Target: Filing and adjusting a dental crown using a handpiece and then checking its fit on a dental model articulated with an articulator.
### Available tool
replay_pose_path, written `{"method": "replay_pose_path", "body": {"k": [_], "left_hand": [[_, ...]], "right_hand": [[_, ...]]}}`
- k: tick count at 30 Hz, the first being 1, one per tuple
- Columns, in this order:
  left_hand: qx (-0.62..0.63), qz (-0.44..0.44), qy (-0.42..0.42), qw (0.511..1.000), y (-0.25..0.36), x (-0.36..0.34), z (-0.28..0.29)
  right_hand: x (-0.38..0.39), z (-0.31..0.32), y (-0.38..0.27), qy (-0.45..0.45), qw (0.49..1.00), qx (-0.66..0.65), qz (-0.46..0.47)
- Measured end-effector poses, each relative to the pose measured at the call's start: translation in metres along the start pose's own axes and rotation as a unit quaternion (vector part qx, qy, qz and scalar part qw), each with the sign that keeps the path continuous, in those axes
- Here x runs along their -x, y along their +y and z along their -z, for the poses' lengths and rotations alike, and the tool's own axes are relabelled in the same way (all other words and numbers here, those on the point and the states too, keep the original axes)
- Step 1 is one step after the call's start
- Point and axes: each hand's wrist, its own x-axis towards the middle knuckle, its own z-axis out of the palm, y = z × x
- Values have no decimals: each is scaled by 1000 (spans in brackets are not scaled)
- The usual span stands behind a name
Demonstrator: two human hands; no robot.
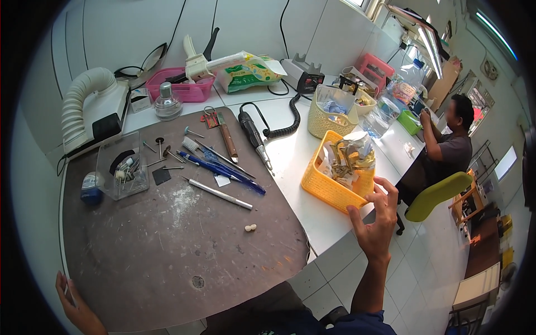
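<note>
My right hand [375,223] is at the near right corner of a yellow plastic basket [330,191], thumb on its front side and fingers curled at its rim. Crumpled clear and gold plastic bags [352,159] fill the basket. At the mat's lower left edge rests my left hand [78,307], its fingers stretched apart with nothing visible in them. Two small cream-coloured pieces [250,228] lie on the grey-brown mat [167,251]. Farther up it are a silver craft knife [218,193], a blue pen-like tool [220,170], a toothbrush [191,146] and a wooden-handled knife [228,139].
A clear box of small bits [123,167] and a blue-capped jar [91,187] stand at left. Behind are a hose-like white duct [84,106], glass bottle [167,103], pink basket [181,84], rotary handpiece [255,137] and cream basket [333,114]. A person [446,134] sits at right.
</note>
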Motion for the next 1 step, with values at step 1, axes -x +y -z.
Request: {"method": "replay_pose_path", "body": {"k": [1], "left_hand": [[-2, 3, -6, 1000, 0, -1, -2]], "right_hand": [[2, 1, 4, 2, 1000, 1, -16]]}}
